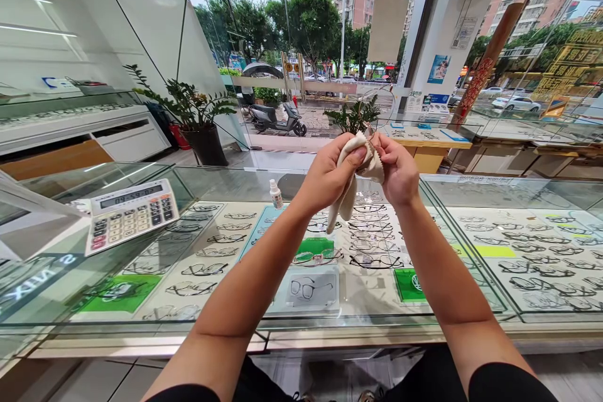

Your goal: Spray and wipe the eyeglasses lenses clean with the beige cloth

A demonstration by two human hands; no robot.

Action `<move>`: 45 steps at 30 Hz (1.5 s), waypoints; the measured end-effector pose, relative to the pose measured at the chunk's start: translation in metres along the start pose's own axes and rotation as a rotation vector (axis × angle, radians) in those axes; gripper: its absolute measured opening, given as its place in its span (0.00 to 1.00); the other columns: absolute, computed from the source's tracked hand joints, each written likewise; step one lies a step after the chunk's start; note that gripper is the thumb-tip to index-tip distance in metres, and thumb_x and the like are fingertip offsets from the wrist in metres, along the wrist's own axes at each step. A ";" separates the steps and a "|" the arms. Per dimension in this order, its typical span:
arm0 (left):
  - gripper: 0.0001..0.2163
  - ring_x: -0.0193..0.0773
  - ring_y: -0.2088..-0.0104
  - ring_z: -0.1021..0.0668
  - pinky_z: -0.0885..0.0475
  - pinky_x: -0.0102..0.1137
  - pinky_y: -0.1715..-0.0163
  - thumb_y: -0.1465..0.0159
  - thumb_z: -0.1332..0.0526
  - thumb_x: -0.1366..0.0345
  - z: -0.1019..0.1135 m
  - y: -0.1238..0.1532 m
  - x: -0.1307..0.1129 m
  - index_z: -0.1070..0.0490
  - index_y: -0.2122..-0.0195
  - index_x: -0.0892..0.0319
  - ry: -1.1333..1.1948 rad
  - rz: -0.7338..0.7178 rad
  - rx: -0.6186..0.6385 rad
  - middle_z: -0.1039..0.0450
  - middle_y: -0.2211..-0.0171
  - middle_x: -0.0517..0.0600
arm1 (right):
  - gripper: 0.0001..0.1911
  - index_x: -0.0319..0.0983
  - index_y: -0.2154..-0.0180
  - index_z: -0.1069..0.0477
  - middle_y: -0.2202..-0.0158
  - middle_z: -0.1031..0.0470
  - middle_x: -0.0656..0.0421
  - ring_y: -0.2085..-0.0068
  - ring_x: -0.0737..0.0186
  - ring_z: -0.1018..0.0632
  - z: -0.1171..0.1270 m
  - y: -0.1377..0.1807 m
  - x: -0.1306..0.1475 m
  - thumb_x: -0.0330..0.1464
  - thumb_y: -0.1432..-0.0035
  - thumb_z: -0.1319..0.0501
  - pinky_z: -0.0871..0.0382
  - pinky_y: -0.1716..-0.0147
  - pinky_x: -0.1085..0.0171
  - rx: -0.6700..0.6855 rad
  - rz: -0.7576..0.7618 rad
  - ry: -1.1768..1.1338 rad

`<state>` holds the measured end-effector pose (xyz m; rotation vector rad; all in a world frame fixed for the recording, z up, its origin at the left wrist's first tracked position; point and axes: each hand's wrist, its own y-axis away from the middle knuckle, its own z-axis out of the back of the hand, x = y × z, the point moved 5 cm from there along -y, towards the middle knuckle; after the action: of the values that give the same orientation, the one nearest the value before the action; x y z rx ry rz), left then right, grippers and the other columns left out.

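Observation:
Both my hands are raised together above the glass display counter. My left hand is closed around a cream-coloured cleaning cloth, its thumb pressed on the folds and a loose end hanging below. My right hand is closed at the other side of the cloth, fingertips pinched together. Above the cloth and right fingers shows a thin, curved wire outline, which looks like part of a pair of glasses; the cloth and fingers hide most of it.
A small white spray bottle and a calculator stand on the glass counter. Rows of eyeglasses lie inside under the glass. A potted plant stands beyond it, before the shop window.

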<state>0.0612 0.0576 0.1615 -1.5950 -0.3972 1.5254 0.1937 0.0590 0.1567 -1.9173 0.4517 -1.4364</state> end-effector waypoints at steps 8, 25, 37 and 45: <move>0.19 0.34 0.70 0.31 0.35 0.31 0.68 0.32 0.29 0.47 0.004 0.003 0.005 0.31 0.61 0.56 -0.024 0.047 -0.030 0.32 0.68 0.46 | 0.08 0.44 0.70 0.32 0.69 0.38 0.61 0.69 0.63 0.38 0.007 0.001 0.003 0.37 0.40 0.36 0.39 0.68 0.61 -0.121 0.002 0.042; 0.22 0.36 0.68 0.30 0.33 0.32 0.66 0.30 0.34 0.42 0.005 0.001 0.003 0.27 0.63 0.58 -0.077 0.051 0.126 0.30 0.69 0.48 | 0.16 0.44 0.67 0.19 0.66 0.23 0.63 0.67 0.68 0.27 0.010 -0.004 0.000 0.46 0.48 0.21 0.28 0.66 0.66 -0.164 -0.100 -0.057; 0.27 0.35 0.71 0.31 0.34 0.31 0.69 0.31 0.38 0.35 0.006 -0.003 0.021 0.28 0.67 0.58 -0.057 0.065 -0.049 0.30 0.72 0.47 | 0.18 0.46 0.64 0.21 0.65 0.24 0.62 0.66 0.64 0.28 0.008 -0.003 -0.011 0.49 0.48 0.23 0.28 0.66 0.63 -0.135 -0.191 -0.001; 0.29 0.36 0.73 0.26 0.31 0.31 0.72 0.30 0.42 0.32 0.034 -0.005 0.032 0.31 0.69 0.56 0.013 0.220 -0.142 0.29 0.74 0.48 | 0.11 0.46 0.69 0.20 0.51 0.23 0.58 0.50 0.58 0.23 0.017 -0.003 0.006 0.44 0.42 0.27 0.25 0.49 0.59 -0.046 -0.193 0.088</move>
<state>0.0376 0.0964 0.1494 -1.8070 -0.3377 1.6821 0.2107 0.0629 0.1602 -1.9848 0.3498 -1.6520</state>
